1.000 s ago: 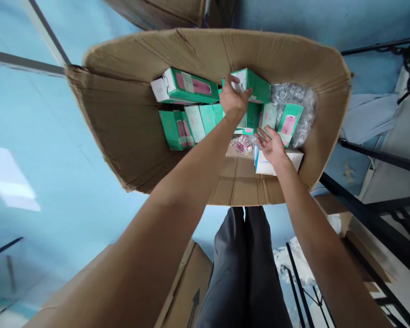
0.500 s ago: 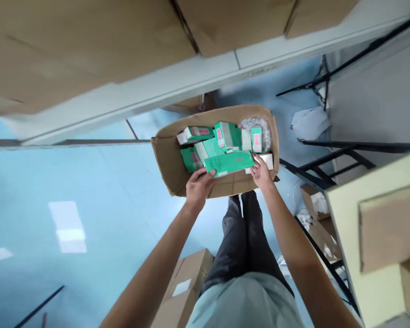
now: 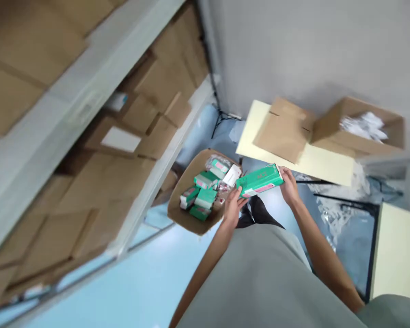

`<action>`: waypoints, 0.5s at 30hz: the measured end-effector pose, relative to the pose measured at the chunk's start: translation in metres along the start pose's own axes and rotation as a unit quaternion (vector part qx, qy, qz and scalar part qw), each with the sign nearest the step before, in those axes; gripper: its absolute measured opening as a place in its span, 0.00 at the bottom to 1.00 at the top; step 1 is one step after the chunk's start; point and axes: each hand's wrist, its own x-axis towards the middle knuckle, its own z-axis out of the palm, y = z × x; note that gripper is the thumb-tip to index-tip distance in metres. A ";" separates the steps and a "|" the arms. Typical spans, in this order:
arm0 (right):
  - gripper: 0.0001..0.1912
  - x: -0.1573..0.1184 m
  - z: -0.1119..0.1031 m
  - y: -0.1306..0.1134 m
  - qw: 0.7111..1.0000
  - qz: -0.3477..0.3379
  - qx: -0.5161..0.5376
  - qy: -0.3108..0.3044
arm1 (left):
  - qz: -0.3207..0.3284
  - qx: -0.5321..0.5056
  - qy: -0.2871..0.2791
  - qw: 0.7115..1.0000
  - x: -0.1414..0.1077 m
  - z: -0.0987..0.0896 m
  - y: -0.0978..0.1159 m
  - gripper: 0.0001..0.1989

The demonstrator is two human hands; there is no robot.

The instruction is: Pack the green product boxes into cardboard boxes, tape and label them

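Between my two hands is a long green box (image 3: 261, 179) with pink markings along its side. My left hand (image 3: 233, 207) grips its left end, fingers under it and thumb on top. At the other end, my right hand (image 3: 289, 186) is closed round the edge. Just to the left, an open cardboard carton (image 3: 179, 191) holds several smaller green boxes (image 3: 205, 198), a white box (image 3: 232, 175) and some bubble wrap (image 3: 212, 160).
Shelves on the left carry several cardboard boxes (image 3: 102, 182). Ahead to the right, a pale yellow table (image 3: 331, 159) bears a flattened cardboard piece (image 3: 283, 132) and an open carton (image 3: 331, 130) with white crumpled material (image 3: 365, 126). Another pale tabletop (image 3: 399, 255) stands at the lower right.
The long green box has been lifted out from over the carton, to its right, still in both hands. My view has turned right, bringing the table and its carton into sight.
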 end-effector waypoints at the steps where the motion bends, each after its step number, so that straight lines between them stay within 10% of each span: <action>1: 0.20 -0.017 -0.030 -0.015 0.999 -0.020 -0.005 0.041 | -0.009 0.042 -0.030 0.999 -0.010 0.025 -0.005 0.34; 6: 0.19 -0.105 -0.169 -0.057 0.966 -0.085 0.022 0.243 | -0.007 0.255 -0.217 0.942 -0.057 0.139 -0.058 0.36; 15: 0.17 -0.238 -0.368 -0.043 0.824 -0.103 0.070 0.553 | 0.059 0.466 -0.406 0.784 -0.135 0.289 -0.219 0.47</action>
